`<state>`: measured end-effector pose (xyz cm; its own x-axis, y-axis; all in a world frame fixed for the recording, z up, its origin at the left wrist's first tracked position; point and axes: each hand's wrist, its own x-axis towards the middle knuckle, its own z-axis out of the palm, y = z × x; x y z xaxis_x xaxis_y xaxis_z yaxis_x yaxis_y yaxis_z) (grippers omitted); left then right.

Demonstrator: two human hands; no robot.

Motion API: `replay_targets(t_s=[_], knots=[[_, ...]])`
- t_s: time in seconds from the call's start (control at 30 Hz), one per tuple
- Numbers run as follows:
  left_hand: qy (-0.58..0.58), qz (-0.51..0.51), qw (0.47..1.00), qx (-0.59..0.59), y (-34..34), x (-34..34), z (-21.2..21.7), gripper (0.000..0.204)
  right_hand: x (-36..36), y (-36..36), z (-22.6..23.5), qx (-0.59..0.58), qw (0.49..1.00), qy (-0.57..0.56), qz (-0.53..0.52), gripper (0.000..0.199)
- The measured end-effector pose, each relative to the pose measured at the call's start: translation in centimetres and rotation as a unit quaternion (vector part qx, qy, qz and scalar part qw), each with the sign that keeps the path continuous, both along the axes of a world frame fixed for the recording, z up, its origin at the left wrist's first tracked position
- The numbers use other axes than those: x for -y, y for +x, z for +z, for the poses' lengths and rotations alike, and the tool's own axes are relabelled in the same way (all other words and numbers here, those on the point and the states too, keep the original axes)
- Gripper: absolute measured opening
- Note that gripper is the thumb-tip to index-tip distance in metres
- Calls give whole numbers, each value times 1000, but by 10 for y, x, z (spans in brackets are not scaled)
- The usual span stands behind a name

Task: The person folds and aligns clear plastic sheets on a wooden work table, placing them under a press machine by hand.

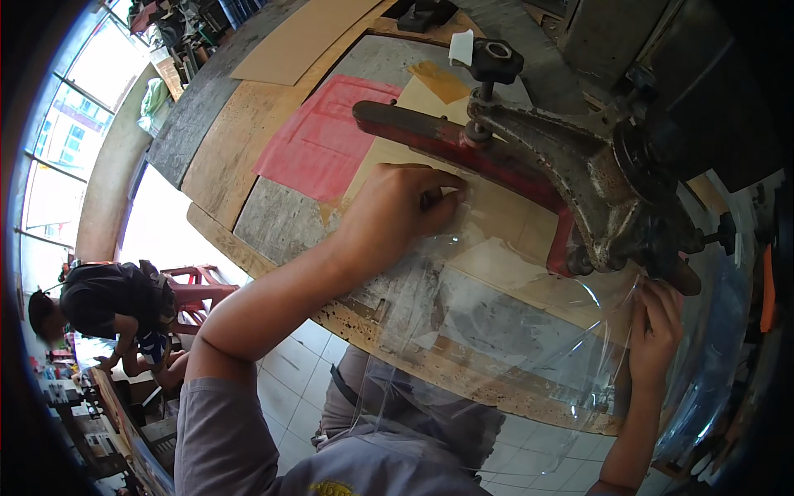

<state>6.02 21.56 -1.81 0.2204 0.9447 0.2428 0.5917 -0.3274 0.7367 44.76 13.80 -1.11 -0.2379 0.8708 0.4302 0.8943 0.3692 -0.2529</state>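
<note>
A large clear plastic sheet (pixel 496 331) lies creased over the table's front edge and hangs down before my body. My left hand (pixel 397 202) pinches its far left edge, thumb and forefinger together just in front of a red metal bar (pixel 504 169). Over at the right, my right hand (pixel 656 326) has its fingers curled around the sheet's gathered right side, below the arm of a worn metal clamp press (pixel 571 149). The bar belongs to this press and stretches leftward above a tan board (pixel 529 227). Part of the board shows through the plastic.
A red sheet (pixel 318 136) and brown tape (pixel 440 81) lie on the worn table beyond my left hand. Brown cardboard (pixel 306 41) rests further back. A black knob (pixel 496 59) tops the press. Another person (pixel 116 306) bends over a bench at the far left.
</note>
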Motion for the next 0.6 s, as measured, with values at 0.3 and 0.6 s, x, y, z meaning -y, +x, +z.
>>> replay_targets(t_s=[0.3,0.6], knots=[[2,10,1000,-7,-1,0,-4,24,0,-2,1,-9,1000,8,1,21],[51,-8,994,-92,-2,2,6,21,4,-1,3,21,998,49,21,22]])
